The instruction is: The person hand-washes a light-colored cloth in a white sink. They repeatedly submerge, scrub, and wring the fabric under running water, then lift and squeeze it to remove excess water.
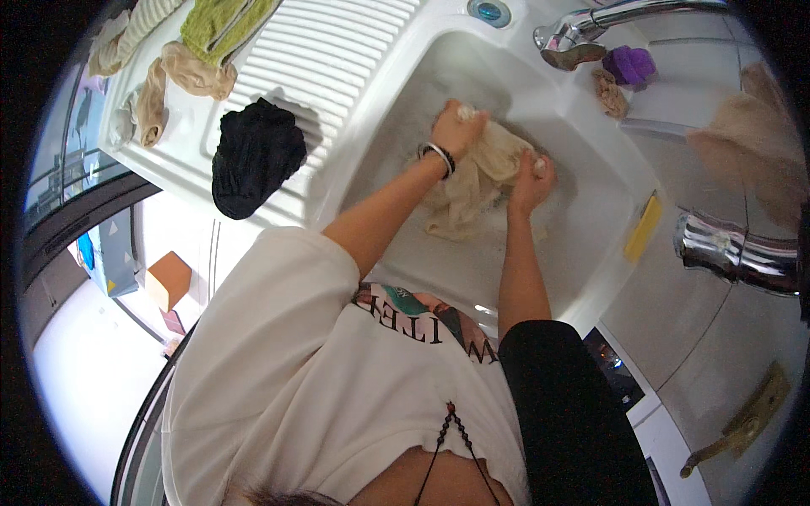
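A wet cream-coloured cloth (503, 148), perhaps a thin garment, is stretched between my two hands over a white sink basin (430, 269). My left hand (457, 131), with bracelets at the wrist, grips it in a fist. Lower and to the right, my right hand (533, 183) is closed on the other end. White bits, foam or bunched fabric, show at both fists. The rest of the cloth hangs down into the basin, where shallow cloudy water lies.
On the ribbed washboard (335, 47) at left lie a bunched black cloth (256, 158), a green towel (221, 28) and beige fabric pieces (196, 69). A chrome faucet (569, 31), purple soap-like block (628, 66) and yellow bar-shaped object (643, 228) line the basin's right side.
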Demonstrator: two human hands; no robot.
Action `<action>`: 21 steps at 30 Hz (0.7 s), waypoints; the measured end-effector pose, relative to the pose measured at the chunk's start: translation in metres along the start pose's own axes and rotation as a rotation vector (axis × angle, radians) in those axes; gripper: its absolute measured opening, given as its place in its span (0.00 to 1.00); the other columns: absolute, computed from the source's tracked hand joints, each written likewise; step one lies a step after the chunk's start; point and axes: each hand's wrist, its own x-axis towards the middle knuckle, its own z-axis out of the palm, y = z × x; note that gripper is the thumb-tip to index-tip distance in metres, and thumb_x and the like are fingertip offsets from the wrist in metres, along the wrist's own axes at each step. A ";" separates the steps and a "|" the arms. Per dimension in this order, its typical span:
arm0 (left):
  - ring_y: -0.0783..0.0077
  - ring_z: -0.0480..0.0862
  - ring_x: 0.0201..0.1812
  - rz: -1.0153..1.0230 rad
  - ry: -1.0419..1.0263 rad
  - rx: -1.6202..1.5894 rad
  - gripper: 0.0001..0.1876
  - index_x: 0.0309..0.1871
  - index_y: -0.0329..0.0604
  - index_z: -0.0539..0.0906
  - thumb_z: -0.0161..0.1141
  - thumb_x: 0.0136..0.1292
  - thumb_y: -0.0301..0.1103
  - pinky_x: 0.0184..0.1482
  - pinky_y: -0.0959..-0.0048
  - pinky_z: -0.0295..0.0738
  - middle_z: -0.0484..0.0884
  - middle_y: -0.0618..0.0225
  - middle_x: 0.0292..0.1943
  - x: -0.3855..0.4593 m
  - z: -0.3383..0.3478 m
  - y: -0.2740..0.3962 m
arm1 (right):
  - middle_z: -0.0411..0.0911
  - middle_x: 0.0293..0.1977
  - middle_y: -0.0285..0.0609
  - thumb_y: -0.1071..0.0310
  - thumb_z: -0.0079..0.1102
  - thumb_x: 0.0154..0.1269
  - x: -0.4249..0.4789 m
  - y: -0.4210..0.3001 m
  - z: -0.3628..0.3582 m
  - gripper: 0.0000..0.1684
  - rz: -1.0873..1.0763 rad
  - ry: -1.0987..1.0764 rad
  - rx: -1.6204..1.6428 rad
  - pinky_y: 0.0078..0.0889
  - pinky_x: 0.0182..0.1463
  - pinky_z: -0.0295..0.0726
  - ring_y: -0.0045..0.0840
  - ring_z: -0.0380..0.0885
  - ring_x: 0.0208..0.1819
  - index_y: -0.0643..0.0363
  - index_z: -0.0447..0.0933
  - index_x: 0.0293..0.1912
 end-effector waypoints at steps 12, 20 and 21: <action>0.41 0.60 0.64 0.278 -0.113 0.887 0.34 0.63 0.50 0.65 0.65 0.52 0.40 0.63 0.55 0.60 0.60 0.46 0.63 0.028 0.013 -0.063 | 0.51 0.63 0.52 0.43 0.67 0.45 -0.002 0.021 0.009 0.45 -0.299 -0.473 -0.883 0.65 0.61 0.47 0.48 0.46 0.64 0.45 0.61 0.62; 0.62 0.75 0.51 -0.272 -0.155 -0.654 0.30 0.56 0.42 0.72 0.61 0.57 0.53 0.55 0.66 0.69 0.74 0.58 0.51 0.034 0.010 -0.052 | 0.65 0.51 0.56 0.61 0.65 0.43 -0.043 -0.043 0.037 0.29 -0.205 -0.470 -0.384 0.50 0.50 0.68 0.49 0.66 0.51 0.53 0.71 0.48; 0.63 0.76 0.49 -0.298 -0.204 -0.900 0.30 0.54 0.42 0.73 0.60 0.58 0.55 0.53 0.66 0.70 0.74 0.59 0.50 0.036 0.008 -0.053 | 0.64 0.52 0.55 0.61 0.66 0.42 -0.056 -0.057 0.034 0.28 -0.350 -0.452 -0.371 0.51 0.52 0.67 0.49 0.65 0.53 0.53 0.72 0.47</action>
